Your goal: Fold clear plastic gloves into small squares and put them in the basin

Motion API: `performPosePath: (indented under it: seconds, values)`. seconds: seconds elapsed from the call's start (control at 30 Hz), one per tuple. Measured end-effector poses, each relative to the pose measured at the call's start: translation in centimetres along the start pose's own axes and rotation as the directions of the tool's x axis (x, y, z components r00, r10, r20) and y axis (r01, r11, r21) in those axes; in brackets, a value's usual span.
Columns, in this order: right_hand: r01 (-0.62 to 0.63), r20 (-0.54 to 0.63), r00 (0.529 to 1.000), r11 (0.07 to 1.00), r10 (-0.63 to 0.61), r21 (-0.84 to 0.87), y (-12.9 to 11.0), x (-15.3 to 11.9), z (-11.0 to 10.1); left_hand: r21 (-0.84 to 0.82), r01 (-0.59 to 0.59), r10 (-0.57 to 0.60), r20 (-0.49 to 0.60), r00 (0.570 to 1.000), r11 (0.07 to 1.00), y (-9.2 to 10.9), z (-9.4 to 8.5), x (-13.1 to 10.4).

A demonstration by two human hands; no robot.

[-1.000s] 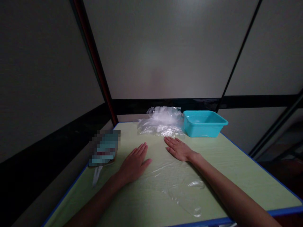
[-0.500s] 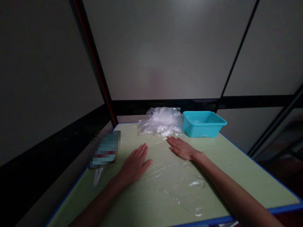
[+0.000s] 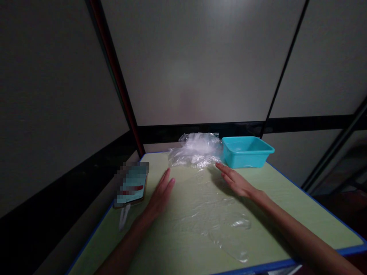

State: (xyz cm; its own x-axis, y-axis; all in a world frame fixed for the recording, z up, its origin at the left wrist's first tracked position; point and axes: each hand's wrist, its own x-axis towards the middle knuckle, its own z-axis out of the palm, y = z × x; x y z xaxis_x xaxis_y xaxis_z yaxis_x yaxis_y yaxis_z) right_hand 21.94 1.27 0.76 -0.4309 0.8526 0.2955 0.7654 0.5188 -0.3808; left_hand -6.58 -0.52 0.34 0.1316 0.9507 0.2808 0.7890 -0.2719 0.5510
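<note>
A thin clear plastic sheet or bag (image 3: 220, 221) lies spread flat on the pale green table (image 3: 275, 191). Left of it, my left hand (image 3: 161, 193) is tilted on edge with its fingers stretched out, holding nothing. On the other side, my right hand (image 3: 236, 181) is raised a little above the table, its shadow showing below; it is empty, fingers extended. Beyond the hands sits a crumpled heap of clear plastic (image 3: 197, 149), its right end touching or very near a turquoise basin (image 3: 248, 154).
At the table's left edge lies a phone-like item (image 3: 133, 185), partly pixelated, with a white strap (image 3: 124, 217) hanging from its near end. Blue trim (image 3: 258, 267) borders the table. Grey wall panels (image 3: 200, 68) with dark bands stand behind and on the left.
Both hands have moved apart and turned from palm-down to more upright. My right hand has lifted off the plastic and shifted right. The view has shifted slightly.
</note>
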Motion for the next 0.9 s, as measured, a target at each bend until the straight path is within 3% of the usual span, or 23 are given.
performPosePath:
  seconds: [0.1,0.3,0.4,0.5,0.6,0.77,0.9]
  values:
    - [0.035,0.104,0.994,0.992,-0.022,-0.12,-1.1,-1.4,0.3,0.086,-0.131,0.132,-0.013,0.991,0.988,1.6,0.1,0.2]
    - [0.045,0.148,0.989,0.964,-0.006,-0.263,-2.7,-3.1,1.9,0.271,-0.422,0.352,0.271,0.896,0.865,7.3,3.4,-0.3]
    - [0.034,0.132,0.991,0.955,0.005,-0.293,-2.5,-3.2,2.5,0.27,-0.483,0.394,0.322,0.861,0.833,8.3,5.5,-0.4]
    - [0.04,0.113,0.994,0.951,-0.005,-0.306,-2.3,-3.2,2.7,0.277,-0.499,0.401,0.34,0.85,0.821,7.9,6.7,-0.3]
    - [0.041,0.105,0.994,0.949,-0.009,-0.312,-2.2,-3.2,2.8,0.281,-0.509,0.41,0.344,0.845,0.813,7.1,6.8,-0.3]
    - [0.037,0.1,0.995,0.948,-0.006,-0.316,-2.2,-3.2,2.8,0.282,-0.517,0.417,0.346,0.841,0.808,5.3,5.2,-0.4]
    - [0.046,0.123,0.992,0.946,-0.006,-0.32,-2.3,-3.2,2.5,0.32,-0.473,0.365,0.344,0.865,0.821,2.9,3.5,-0.3]
